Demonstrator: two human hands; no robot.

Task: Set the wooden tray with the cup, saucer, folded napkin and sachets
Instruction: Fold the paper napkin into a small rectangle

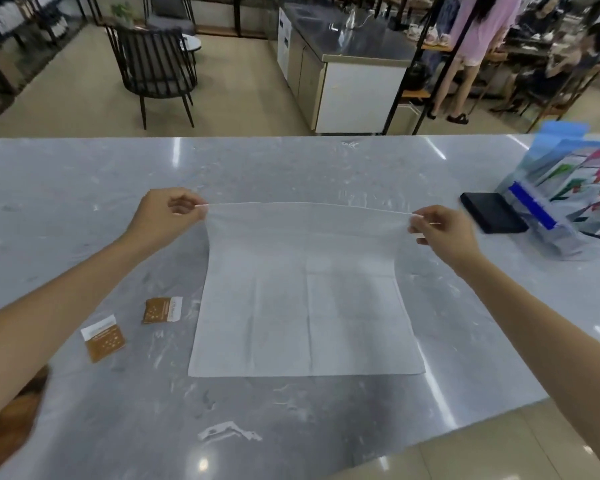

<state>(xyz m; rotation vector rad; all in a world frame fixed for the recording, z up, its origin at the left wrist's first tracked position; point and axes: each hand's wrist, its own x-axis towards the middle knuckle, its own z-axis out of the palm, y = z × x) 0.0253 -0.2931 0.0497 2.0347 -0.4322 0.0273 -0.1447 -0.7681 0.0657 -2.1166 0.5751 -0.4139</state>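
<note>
Napkin (307, 306): a white square is spread open on the grey marbled surface (84, 188), its near edge lying flat and running left to right; the far edge is lifted clear of the surface and stretched taut, also left to right. Fold creases are seen crossing it lengthwise and crosswise.

Napkin axis: the raised far edge is the long line in play, held level between the two hands; the sheet slopes down from it toward the wearer.

Left hand (168, 216): closed in a pinch on the napkin's far-left corner, thumb and fingertips pressed together on the cloth, the other fingers curled in.

Right hand (444, 233): likewise pinched shut on the napkin's far-right corner, the corner gripped between thumb and forefinger.

Sachets: two brown-and-white packets are lying flat on the surface left of the napkin, the first sachet (162, 309) just beside its left edge, the second sachet (103, 342) further left and nearer the wearer. Neither is touched by a hand.

Wooden tray (11, 420): a brown edge is glimpsed well left of the napkin, at the frame's lower-left, partly hidden by the left forearm.

Beyond the napkin's right corner: a black box (492, 212) and a leaflet holder (565, 188) are standing on the surface.
</note>
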